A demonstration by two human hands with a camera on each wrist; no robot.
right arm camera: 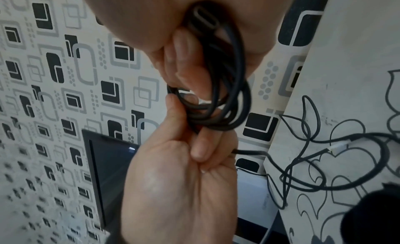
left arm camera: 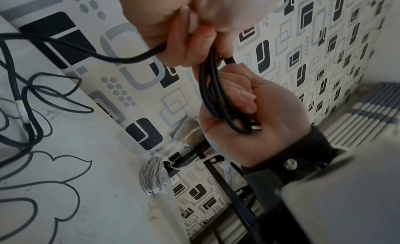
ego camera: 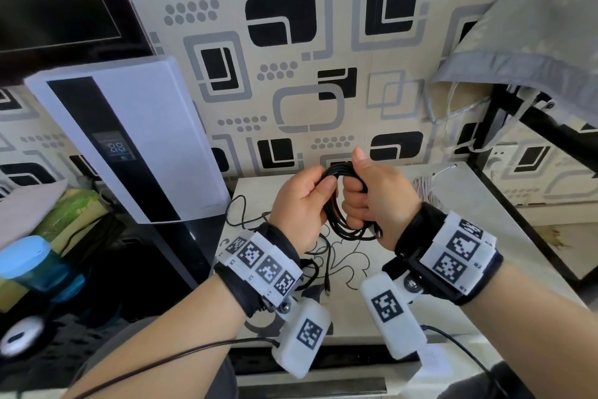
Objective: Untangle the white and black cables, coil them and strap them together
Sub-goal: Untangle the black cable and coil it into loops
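Hands grip the black cable point(ego camera: 339, 204) coil above the surface point(ego camera: 453, 204): right hand point(ego camera: 375, 198) clenches loops, left hand point(ego camera: 301, 204) pinches the feed. White cable point(ego camera: 425, 191) lies coiled far right. Lay even loops, keeping the slack untwisted.

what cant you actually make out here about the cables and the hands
- Black cable coil: loop count unclear in the head view; the left hand and right hand cover parts of it.
- Plug at the coil's end: type unclear in the right wrist view, blurred and half inside the palm.
- White cable bundle: whether strapped, too small in the left wrist view; the head view hides most behind the right wrist.
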